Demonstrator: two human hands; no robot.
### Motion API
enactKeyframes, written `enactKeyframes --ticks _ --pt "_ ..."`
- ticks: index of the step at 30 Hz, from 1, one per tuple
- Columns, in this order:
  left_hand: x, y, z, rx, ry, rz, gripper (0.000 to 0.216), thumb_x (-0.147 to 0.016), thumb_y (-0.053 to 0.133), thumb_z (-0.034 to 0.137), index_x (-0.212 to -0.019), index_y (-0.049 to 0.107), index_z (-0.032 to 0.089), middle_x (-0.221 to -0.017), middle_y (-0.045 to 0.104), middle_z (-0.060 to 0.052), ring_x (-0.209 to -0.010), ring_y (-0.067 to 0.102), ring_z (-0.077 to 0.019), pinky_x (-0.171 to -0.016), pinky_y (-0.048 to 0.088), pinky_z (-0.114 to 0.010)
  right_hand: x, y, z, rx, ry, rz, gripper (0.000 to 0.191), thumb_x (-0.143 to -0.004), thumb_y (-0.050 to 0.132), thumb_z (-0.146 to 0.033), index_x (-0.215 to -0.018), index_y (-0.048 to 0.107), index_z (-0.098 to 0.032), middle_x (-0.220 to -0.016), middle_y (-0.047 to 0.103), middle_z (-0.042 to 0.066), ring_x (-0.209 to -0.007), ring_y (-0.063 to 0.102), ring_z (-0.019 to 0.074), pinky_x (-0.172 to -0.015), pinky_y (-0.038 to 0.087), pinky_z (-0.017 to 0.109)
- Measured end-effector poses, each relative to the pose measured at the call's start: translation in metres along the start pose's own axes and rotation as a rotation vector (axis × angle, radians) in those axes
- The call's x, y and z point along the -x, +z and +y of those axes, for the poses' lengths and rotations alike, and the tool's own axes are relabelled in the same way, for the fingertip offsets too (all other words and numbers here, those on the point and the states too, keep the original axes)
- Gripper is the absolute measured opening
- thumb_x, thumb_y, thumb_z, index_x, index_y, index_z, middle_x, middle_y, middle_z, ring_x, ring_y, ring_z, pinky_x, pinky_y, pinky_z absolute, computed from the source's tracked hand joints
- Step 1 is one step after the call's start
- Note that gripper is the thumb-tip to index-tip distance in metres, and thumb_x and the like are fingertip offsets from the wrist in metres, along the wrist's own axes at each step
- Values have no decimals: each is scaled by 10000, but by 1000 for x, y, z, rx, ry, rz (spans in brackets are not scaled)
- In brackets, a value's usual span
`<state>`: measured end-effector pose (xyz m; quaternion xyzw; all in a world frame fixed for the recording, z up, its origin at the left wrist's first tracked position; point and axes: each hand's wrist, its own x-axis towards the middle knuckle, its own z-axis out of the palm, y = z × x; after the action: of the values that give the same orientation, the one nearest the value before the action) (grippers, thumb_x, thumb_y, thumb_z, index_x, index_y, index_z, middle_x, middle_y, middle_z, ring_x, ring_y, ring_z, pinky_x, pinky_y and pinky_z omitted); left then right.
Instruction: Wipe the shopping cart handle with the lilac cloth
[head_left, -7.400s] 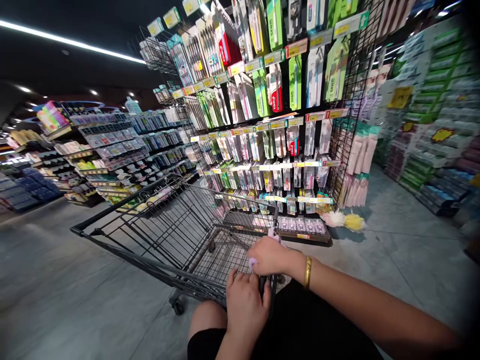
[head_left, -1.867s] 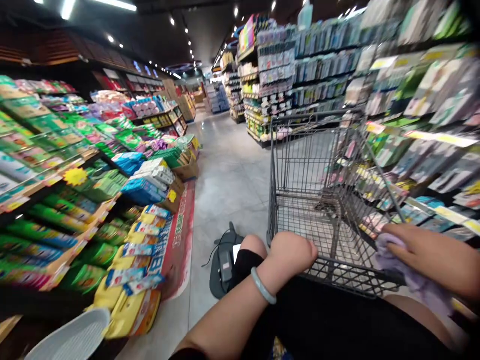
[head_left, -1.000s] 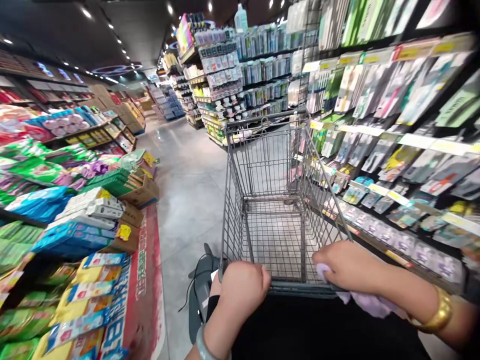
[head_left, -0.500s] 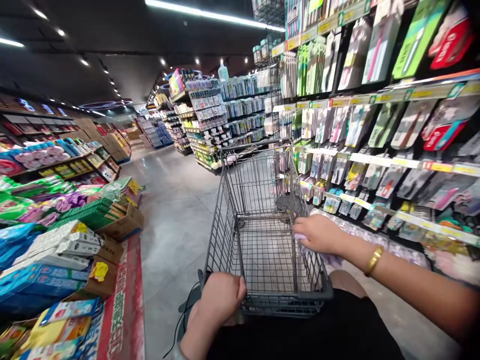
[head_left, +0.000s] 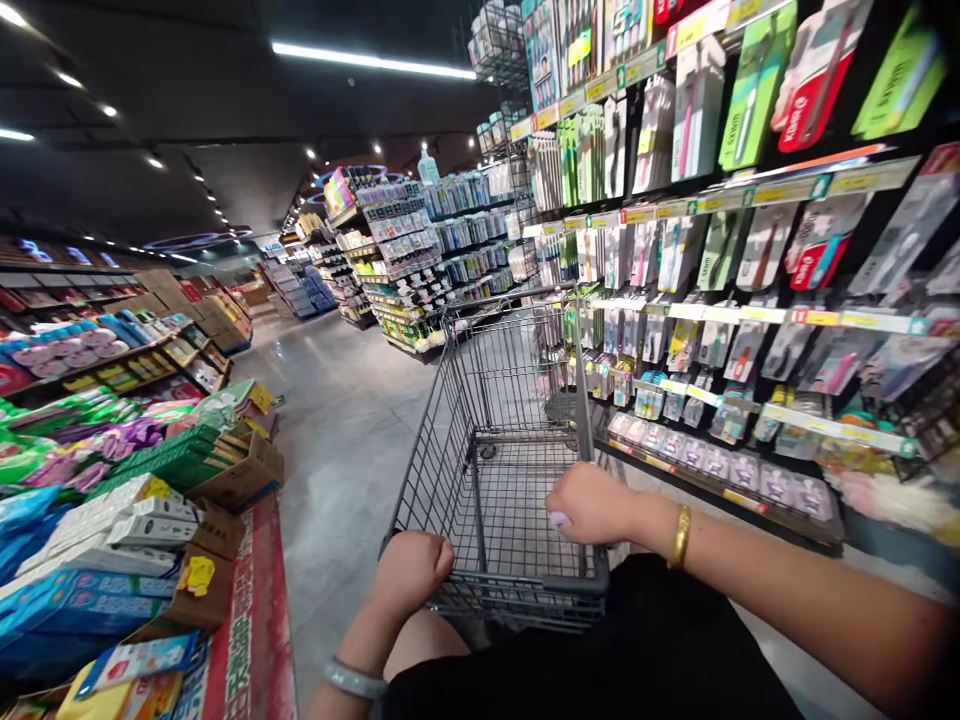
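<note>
A grey wire shopping cart (head_left: 559,584) stands in front of me, and its basket holds nothing. My left hand (head_left: 414,572) is closed in a fist over the left end of the cart's handle, with a pale bangle on the wrist. Over the cart's right side rim lies my right hand (head_left: 594,503), its fingers curled round the rim near the handle. One purple-tinted fingertip shows there, and a gold bracelet (head_left: 681,536) circles that wrist. The undersides of both hands' fingers are hidden.
To the right runs a tall rack (head_left: 660,212) hung with packaged brushes or similar small goods. Stacked boxes and bagged goods (head_left: 97,540) line the left. A grey floor aisle (head_left: 337,420) leads forward past another shelf unit (head_left: 405,240).
My right hand has come back along the cart's side rim toward the handle. The cart and my left hand sit slightly further left in view, and the right rack shows more of its lower shelf.
</note>
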<state>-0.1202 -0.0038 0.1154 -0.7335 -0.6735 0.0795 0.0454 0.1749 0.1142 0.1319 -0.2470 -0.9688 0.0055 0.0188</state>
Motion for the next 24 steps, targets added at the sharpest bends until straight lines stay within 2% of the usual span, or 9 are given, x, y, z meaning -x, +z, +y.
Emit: enactKeyframes --ticks 5,9,12,14,16,19,21,22,24 --pt "1 5 -26 11 55 21 507 -977 257 349 -668 626 187 -694 677 -54 -688 631 -182 -635 367 -290 -3 -6 -25 -34 65 9 271 -825 461 -315 -765 695 -192 -716 699 50 -656 631 200 -607 384 287" --pt "-2 9 -52 1 96 51 484 -972 247 350 -698 612 190 -699 661 -60 -700 622 -193 -681 424 -309 -12 -15 -60 -55 140 -25 282 -843 456 -318 -812 701 -183 -760 708 70 -699 655 238 -623 426 320" --pt "2 9 -67 56 129 135 447 -969 274 317 -746 642 197 -717 674 -45 -753 636 -189 -925 427 -391 -21 -20 -84 -56 127 -140 251 -826 501 -321 -825 704 -173 -773 715 91 -709 668 258 -637 459 351" --pt "11 8 -65 113 90 278 369 -966 327 303 -874 674 214 -844 714 -35 -880 652 -198 -1089 297 -481 -27 -23 -88 -83 80 -176 242 -821 515 -325 -839 706 -178 -794 721 94 -733 676 259 -639 473 352" --pt "23 10 -45 169 10 445 290 -958 394 321 -1045 658 238 -1014 719 -37 -1013 638 -224 -1130 219 -549 -33 -24 -79 -101 68 -162 251 -834 500 -318 -849 709 -178 -794 721 95 -754 683 257 -633 480 339" --pt "40 15 19 303 -31 557 333 -954 421 371 -1205 584 227 -1157 686 -69 -1105 616 -247 -1116 297 -538 -44 -23 -51 -67 224 -85 257 -847 486 -278 -859 713 -157 -806 720 116 -783 690 264 -651 493 334" --pt "44 19 72 349 -73 554 446 -949 419 395 -1351 478 211 -1315 603 -99 -1303 478 -279 -1071 386 -498 -51 -18 -39 -45 330 -49 264 -854 474 -239 -888 713 -134 -863 721 149 -817 694 270 -681 503 342" --pt "43 21 97 366 -106 561 511 -953 395 389 -1422 396 187 -1382 547 -119 -1351 423 -284 -1074 387 -497 -54 -15 -37 -42 347 -47 255 -848 483 -226 -889 714 -124 -872 720 161 -821 696 272 -688 507 344" --pt "39 23 132 356 -129 541 619 -953 357 384 -1501 252 117 -1418 498 -180 -1332 446 -298 -1106 337 -529 -59 -9 -40 -46 325 -88 219 -816 530 -227 -843 718 -119 -815 718 162 -779 700 276 -674 518 353"
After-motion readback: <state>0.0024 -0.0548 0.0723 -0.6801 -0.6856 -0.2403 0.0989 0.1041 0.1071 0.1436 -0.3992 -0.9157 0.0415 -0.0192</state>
